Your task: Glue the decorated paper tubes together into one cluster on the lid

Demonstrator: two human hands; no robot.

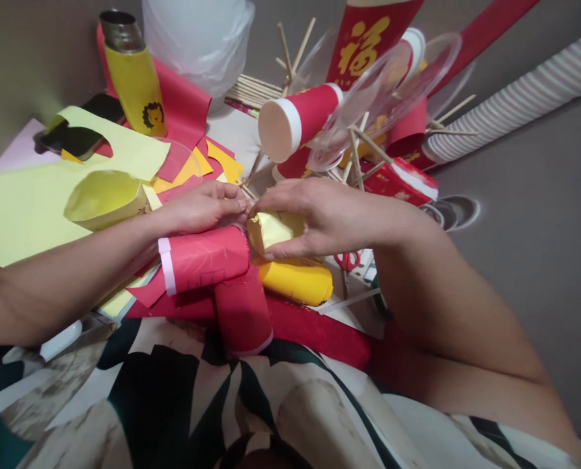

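Note:
My right hand point(314, 212) wraps around a pale yellow paper-covered cylinder point(278, 227), thumb below and fingers over its top. Close to the cylinder's left end, my left hand point(215, 203) has its thumb and fingers pinched together; what lies between them is too small to make out. Just beneath the left hand is a red paper-covered cylinder point(207, 259) with a pale pink rim, resting across a second red cylinder point(244, 311). A bright yellow cylinder point(297, 281) lies under my right hand.
Behind my hands are red-and-white paper cups point(303, 120), wooden sticks point(354, 156) and clear plastic lids point(393, 85). Yellow paper sheets point(21, 202), a yellow bottle point(137, 91) and a folded yellow paper tube point(107, 202) sit left. Red-handled scissors point(348, 262) lie at right.

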